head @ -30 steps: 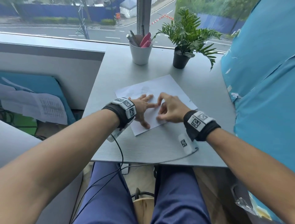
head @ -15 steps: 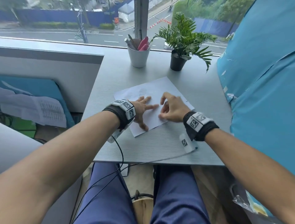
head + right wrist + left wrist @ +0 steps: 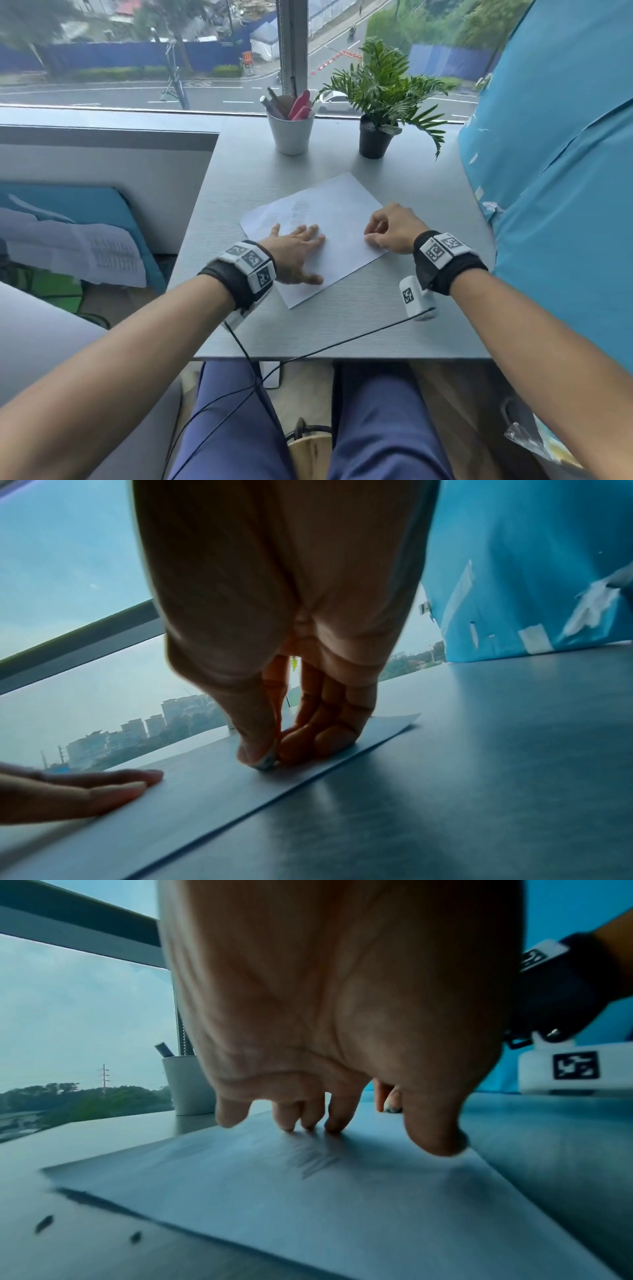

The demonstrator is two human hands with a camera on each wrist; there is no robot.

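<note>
- Right hand [image 3: 390, 229]: fingers curled, thumb and fingertips pinching the paper [image 3: 329, 209] at its right edge. Lift only that edge; a small pinch, no crumpling.
- Left hand [image 3: 294, 250]: fingers straight, flat on the paper's left part. Press down so the sheet can't skid.
- Paper lies flat mid-bench [image 3: 342, 329], skewed to the bench edges.

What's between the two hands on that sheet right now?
Only bare paper: the head view shows left hand flat on it, right hand at its edge, nothing lying between them.
</note>
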